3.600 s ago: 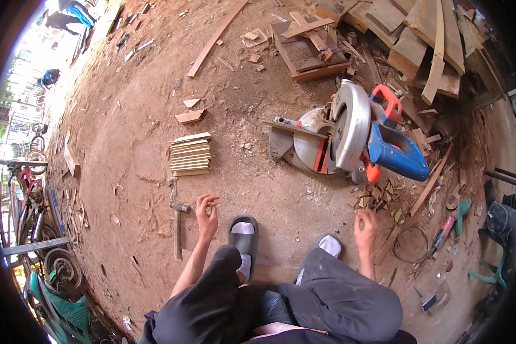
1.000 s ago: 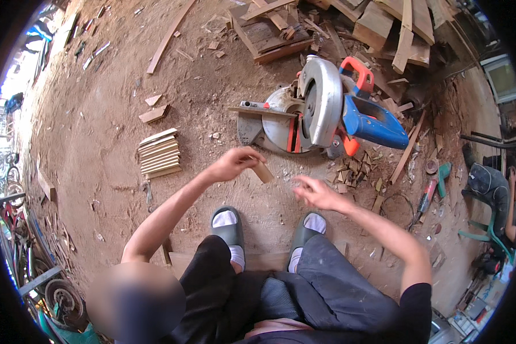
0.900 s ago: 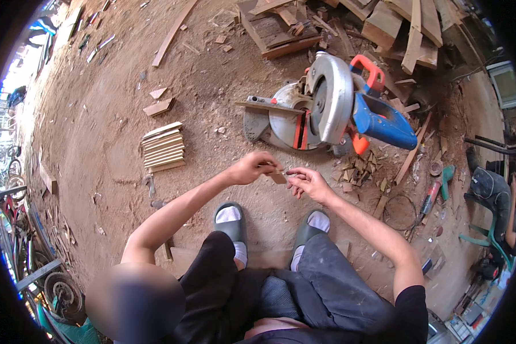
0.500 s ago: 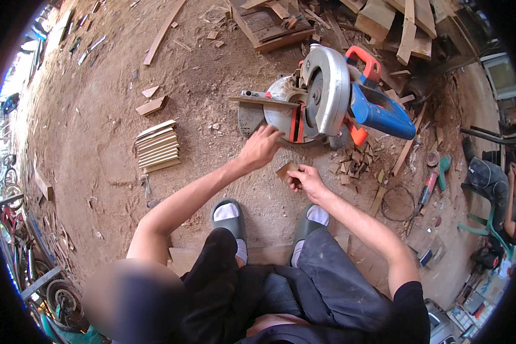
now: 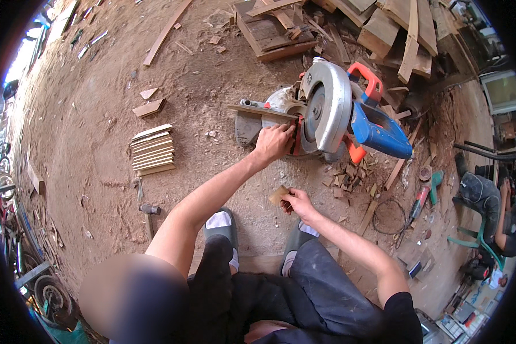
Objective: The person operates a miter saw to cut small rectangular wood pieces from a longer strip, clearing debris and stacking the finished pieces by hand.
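On the bare ground ahead stands a mitre saw [image 5: 328, 109] with a silver blade guard and a blue and orange handle. My left hand [image 5: 275, 142] lies on its round base, fingers stretched toward the red-edged slot beside the blade, just in front of the fence [image 5: 262, 110]. I see nothing held in it, though the fingertips are partly hidden. Nearer to me, my right hand [image 5: 298, 203] is closed on a small flat wood piece [image 5: 279, 195], pinched by its edge above the ground. A neat row of thin wood pieces [image 5: 153, 150] lies left of the saw.
Wood offcuts [image 5: 343, 182] are scattered right of the saw, and boards [image 5: 378, 33] are heaped behind it. A hammer [image 5: 149, 210] lies by my left arm. An angle grinder [image 5: 423, 198] with a cable rests at right. Another person [image 5: 487, 200] sits farther right.
My left hand has moved forward and right onto the saw base. My right hand, still holding the wood piece, has drawn slightly back toward me. The hammer has come into sight.
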### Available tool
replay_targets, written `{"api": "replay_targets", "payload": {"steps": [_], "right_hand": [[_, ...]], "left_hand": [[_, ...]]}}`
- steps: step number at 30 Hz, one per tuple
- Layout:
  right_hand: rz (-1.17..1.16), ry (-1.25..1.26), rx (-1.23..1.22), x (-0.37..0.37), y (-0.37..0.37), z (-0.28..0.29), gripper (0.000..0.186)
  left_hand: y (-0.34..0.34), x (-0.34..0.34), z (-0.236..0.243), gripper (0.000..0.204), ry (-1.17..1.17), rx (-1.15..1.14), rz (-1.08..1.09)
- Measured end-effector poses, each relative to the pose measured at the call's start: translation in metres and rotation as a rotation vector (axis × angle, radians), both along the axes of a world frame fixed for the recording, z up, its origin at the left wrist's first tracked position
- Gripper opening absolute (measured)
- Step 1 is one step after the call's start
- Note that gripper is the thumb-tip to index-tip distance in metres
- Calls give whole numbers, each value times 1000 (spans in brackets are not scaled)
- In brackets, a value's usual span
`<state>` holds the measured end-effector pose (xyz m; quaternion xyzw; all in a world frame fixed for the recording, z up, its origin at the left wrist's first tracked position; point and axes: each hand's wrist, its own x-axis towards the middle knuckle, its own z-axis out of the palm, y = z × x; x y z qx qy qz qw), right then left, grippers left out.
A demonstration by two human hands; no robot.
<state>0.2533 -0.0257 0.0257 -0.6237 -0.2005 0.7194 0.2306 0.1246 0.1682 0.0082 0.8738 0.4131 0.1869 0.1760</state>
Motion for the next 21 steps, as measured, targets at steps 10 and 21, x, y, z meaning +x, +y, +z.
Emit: {"api": "replay_targets", "payload": {"steps": [10, 21], "right_hand": [[49, -42, 47, -1, -4, 3, 13], [85, -80, 53, 8, -15, -8, 18]], "left_hand": [[-3, 1, 1, 33, -28, -53, -37], [-6, 11, -2, 18, -110, -91, -9]]}}
